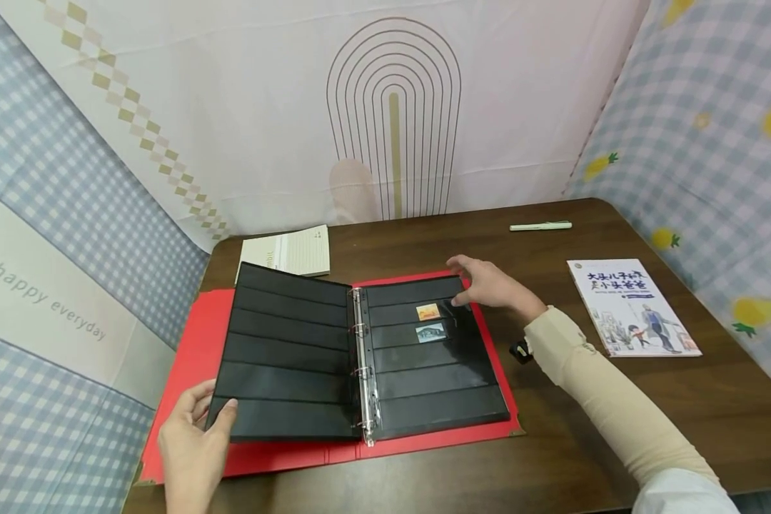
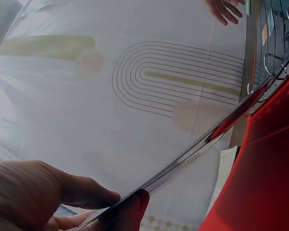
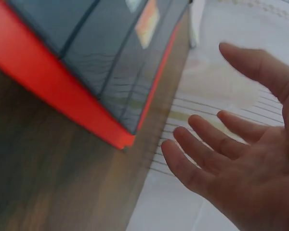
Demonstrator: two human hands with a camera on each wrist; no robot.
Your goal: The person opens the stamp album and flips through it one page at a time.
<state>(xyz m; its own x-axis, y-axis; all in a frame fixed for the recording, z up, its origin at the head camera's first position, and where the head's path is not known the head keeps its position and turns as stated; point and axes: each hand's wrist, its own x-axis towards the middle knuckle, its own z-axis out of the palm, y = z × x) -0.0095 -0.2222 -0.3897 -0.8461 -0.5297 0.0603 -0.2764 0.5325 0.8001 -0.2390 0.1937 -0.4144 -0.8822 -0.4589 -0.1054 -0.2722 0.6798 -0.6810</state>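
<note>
A red ring-binder stamp album (image 1: 199, 335) lies spread on the table. My left hand (image 1: 195, 435) pinches the outer lower corner of a black pocket page (image 1: 289, 357) between thumb and fingers, and that page is tilted up off the left cover. In the left wrist view the page (image 2: 183, 155) shows edge-on, running from the thumb to the metal rings. On the right-hand page (image 1: 433, 371) sit an orange stamp (image 1: 427, 311) and a bluish-grey stamp (image 1: 431, 333). Over that page's upper right corner hovers my right hand (image 1: 488, 284), fingers spread and holding nothing.
Behind the album's left side lies a cream notepad (image 1: 305, 250). A pale green pen (image 1: 540, 226) is at the back right, and a white picture book (image 1: 632, 307) at the right. Patterned cloth (image 1: 263, 107) hangs behind the wooden table (image 1: 424, 485).
</note>
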